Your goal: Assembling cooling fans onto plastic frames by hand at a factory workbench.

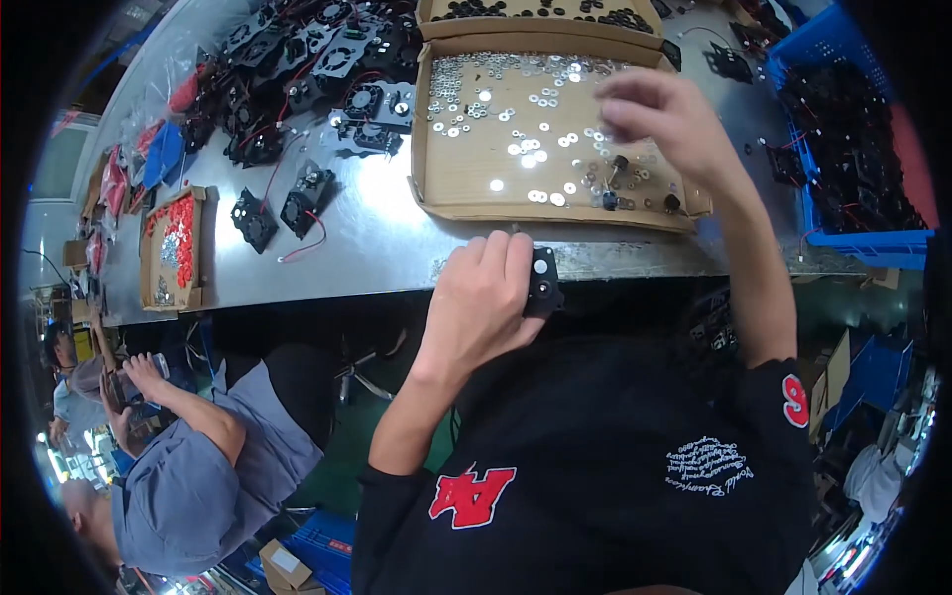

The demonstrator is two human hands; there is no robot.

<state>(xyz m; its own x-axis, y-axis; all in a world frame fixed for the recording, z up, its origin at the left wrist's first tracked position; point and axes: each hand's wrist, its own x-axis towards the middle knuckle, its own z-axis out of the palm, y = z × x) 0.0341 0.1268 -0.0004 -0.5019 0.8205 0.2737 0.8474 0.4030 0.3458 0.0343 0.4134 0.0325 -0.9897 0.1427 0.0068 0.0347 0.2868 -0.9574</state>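
My left hand (481, 297) is closed around a small black housing (542, 282) just off the table's front edge. A round white spot and a metal fitting show on its face; the rest is hidden by my fingers. My right hand (662, 121) hovers over the right part of a shallow cardboard tray (466, 210), its fingers bent and smeared by motion, so I cannot see whether anything is in them. Loose metal washers (535, 149) lie scattered in the tray. Several small black knob-like parts (621, 163) sit near its right front corner.
Black fan modules with wires (342, 55) are heaped at the back left, two more (255, 219) nearer. A small box of red parts (178, 238) stands at the left edge. On the right is a blue crate (853, 238) of black modules. Another person (213, 466) works at left.
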